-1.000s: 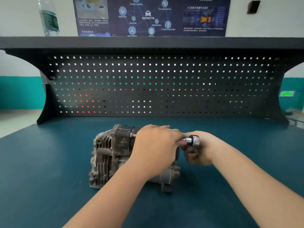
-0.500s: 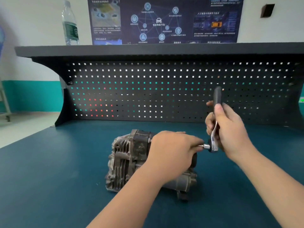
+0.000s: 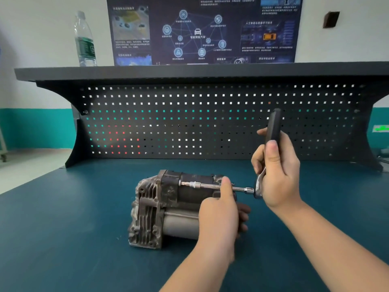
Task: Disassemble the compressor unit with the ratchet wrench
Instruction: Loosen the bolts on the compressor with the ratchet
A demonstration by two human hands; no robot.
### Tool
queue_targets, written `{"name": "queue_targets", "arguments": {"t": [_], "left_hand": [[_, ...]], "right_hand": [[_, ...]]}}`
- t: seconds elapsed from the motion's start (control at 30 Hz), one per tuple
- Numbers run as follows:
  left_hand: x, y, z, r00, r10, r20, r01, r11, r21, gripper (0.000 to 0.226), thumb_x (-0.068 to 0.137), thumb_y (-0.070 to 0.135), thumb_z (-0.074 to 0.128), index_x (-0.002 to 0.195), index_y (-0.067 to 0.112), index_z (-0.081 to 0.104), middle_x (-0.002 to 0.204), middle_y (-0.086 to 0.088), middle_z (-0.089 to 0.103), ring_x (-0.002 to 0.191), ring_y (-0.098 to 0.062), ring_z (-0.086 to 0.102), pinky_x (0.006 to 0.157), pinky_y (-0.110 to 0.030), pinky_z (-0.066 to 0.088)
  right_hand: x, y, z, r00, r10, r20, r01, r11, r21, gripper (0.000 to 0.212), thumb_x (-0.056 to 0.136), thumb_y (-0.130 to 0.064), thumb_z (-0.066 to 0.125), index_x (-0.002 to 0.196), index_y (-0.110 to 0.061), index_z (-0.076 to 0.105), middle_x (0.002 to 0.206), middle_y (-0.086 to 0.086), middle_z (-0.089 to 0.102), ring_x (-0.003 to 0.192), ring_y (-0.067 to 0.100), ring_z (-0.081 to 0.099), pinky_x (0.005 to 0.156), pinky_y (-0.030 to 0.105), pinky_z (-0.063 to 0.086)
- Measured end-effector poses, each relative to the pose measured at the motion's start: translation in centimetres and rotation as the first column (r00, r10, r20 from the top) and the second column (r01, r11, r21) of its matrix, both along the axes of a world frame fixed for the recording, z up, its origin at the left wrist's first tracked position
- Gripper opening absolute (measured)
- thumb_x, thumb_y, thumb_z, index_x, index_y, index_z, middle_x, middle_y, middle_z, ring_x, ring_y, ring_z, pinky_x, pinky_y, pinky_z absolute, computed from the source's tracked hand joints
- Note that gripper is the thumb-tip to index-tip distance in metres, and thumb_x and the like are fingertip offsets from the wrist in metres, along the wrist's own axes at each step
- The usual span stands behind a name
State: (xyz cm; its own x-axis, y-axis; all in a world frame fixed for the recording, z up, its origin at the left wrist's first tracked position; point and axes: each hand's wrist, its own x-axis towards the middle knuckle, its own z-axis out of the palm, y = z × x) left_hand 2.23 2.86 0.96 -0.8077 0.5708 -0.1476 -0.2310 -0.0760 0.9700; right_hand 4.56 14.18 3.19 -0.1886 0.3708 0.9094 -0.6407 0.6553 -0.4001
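On blue bench (image 3: 63, 239): one compressor unit (image 3: 168, 207), one ratchet wrench (image 3: 271, 131), two hands.

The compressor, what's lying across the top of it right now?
A chrome extension bar runs along the top of the compressor, its tip at a fastener. The left hand grips the unit's right end with its thumb against the bar, hiding that end.

Evenly and softly lit, moderately bright, from above and ahead. Faint shadows only, under the compressor unit (image 3: 168, 209) on the blue bench top (image 3: 63, 228). Small glints on the ratchet wrench (image 3: 258, 189). Strong wide-angle bowing of the shelf (image 3: 189, 70) at the edges; slight softness throughout, bottle (image 3: 85, 41) smeared.
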Motion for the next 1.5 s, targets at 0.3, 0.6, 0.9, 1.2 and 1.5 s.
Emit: {"name": "queue_targets", "arguments": {"t": [0.3,0.6,0.9,1.2,1.5], "left_hand": [[-1.9,-0.2,0.2,0.991,-0.016,0.134,-0.019,0.968,0.250,0.026,0.090,0.015,0.059,0.066,0.004,0.057,0.039,0.003,0.048,0.028,-0.008,0.039,0.032,-0.010,0.022],[-1.7,0.3,-0.3,0.995,0.003,0.098,-0.030,0.961,0.276,0.029,0.092,0.018,0.056,0.065,0.006,0.057,0.041,0.003,0.050,0.029,-0.010,0.044,0.032,-0.011,0.025],[-2.2,0.2,-0.3,0.997,-0.071,0.040,0.059,0.964,0.259,0.041,0.092,0.030,0.058,0.058,0.007,0.052,0.037,0.004,0.040,0.028,-0.009,0.034,0.033,-0.012,0.024],[-2.4,0.8,-0.9,0.999,-0.051,0.010,0.046,0.957,0.286,0.041,0.094,0.026,0.054,0.058,0.007,0.051,0.038,0.003,0.040,0.028,-0.009,0.032,0.034,-0.010,0.023],[-2.2,1.1,-1.2,0.991,-0.130,-0.031,0.133,0.948,0.288,0.044,0.095,0.031,0.052,0.057,0.009,0.047,0.038,0.003,0.033,0.029,-0.010,0.029,0.035,-0.013,0.022]], "right_hand": [[-0.2,0.3,-0.5,1.000,0.018,-0.015,-0.019,0.997,-0.070,0.022,0.097,-0.033,0.036,0.105,-0.023,0.055,0.051,-0.005,0.045,0.047,0.013,0.041,0.051,0.022,0.037],[-1.5,2.4,-0.4,0.792,0.224,0.568,0.258,0.720,-0.644,0.033,0.098,-0.036,0.046,0.087,-0.010,0.063,0.049,-0.002,0.049,0.045,0.013,0.039,0.050,0.027,0.031],[0.2,0.6,-0.5,0.973,-0.195,-0.125,0.222,0.935,0.277,0.029,0.102,-0.030,0.032,0.115,-0.011,0.049,0.058,-0.001,0.046,0.051,0.004,0.046,0.058,0.014,0.039],[-1.7,2.4,-0.6,0.838,0.249,0.486,0.214,0.669,-0.712,0.031,0.099,-0.034,0.046,0.091,-0.008,0.061,0.046,-0.002,0.048,0.042,0.012,0.038,0.047,0.027,0.030],[-0.3,0.9,-0.2,0.990,-0.134,-0.041,0.137,0.988,0.068,0.023,0.100,-0.029,0.034,0.107,-0.025,0.054,0.050,-0.001,0.047,0.046,0.006,0.044,0.054,0.018,0.039]]}}
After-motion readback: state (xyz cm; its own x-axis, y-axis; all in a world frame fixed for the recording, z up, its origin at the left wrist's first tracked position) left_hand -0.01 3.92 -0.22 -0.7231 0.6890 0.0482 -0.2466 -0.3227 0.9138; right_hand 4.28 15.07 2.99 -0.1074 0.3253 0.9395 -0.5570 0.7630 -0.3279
